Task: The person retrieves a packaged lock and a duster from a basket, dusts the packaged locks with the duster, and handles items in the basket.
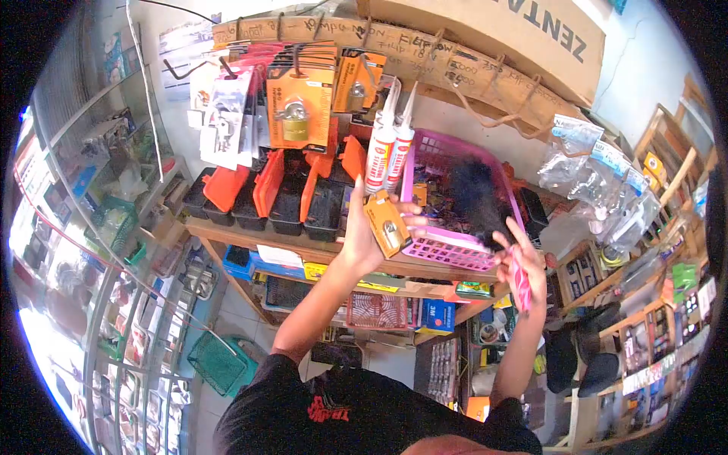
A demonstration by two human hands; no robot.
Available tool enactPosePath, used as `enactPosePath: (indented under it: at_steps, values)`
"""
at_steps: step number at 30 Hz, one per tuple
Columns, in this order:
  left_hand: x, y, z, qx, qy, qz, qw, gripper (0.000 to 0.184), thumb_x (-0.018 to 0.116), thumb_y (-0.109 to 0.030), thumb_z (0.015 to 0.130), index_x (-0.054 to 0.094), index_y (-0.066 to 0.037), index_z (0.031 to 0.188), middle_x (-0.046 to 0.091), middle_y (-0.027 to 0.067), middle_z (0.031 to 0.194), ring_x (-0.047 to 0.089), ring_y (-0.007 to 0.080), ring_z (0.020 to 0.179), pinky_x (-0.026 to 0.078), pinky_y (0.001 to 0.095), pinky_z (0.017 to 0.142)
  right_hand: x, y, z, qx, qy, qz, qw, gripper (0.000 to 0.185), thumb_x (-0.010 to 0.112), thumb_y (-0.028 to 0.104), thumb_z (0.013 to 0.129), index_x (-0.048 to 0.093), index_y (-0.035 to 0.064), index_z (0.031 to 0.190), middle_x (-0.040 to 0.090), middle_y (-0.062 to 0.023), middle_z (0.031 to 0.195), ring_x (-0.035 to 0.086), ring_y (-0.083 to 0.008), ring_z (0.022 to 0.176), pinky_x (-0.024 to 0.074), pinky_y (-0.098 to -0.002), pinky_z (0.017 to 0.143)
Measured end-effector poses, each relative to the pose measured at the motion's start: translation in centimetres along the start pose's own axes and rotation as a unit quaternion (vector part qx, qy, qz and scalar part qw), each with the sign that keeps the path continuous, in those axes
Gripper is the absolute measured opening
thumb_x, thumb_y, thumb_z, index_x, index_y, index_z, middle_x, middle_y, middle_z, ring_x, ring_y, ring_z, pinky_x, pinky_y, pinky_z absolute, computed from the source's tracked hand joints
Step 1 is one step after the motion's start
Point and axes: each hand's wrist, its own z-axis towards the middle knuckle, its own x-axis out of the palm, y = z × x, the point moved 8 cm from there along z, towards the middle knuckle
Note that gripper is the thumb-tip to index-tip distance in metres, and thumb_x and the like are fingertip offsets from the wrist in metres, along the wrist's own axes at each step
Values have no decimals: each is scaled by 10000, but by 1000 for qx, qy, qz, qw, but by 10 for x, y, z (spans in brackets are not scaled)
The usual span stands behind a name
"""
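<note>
My left hand (365, 241) grips an orange carded padlock pack (387, 225), its thumb up along the left side and fingers showing past the right edge. Directly behind it stand two white-and-red silicone sealant tubes (390, 152) with nozzles up; whether the hand touches them I cannot tell. My right hand (525, 273) is closed around the pink handle of a duster (479, 199). Its dark, fluffy head is blurred and lies over a pink plastic basket (506, 161), hiding part of the small packets inside.
Black bins (286, 216) with orange flaps line the shelf (356, 249) at left. Carded padlocks (297, 106) hang above them. Clear bags (599, 174) hang at right. A cardboard box (500, 38) sits above, a glass cabinet (98, 227) stands left, and a green basket (220, 362) is on the floor.
</note>
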Motion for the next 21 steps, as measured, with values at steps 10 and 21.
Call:
enactPosePath:
  at_steps: [10,21]
  values:
    - [-3,-31,-68,11,79,188,979,516,301,-531,993,512,-60,991,596,335,1131,625,425,1017,471,504,929,25,20,65,-63,-98,-508,854,714,580,387,959,286,-3,1480,454,-175,1363,532,-145,793,488,-280,677]
    - [99,-72,-92,283,133,549,775,671,302,-598,957,652,-25,977,341,201,1477,287,318,1384,195,456,1129,238,4,8,-138,220,-322,911,697,725,150,855,383,3,1444,587,-143,1252,559,-197,1142,448,-335,956]
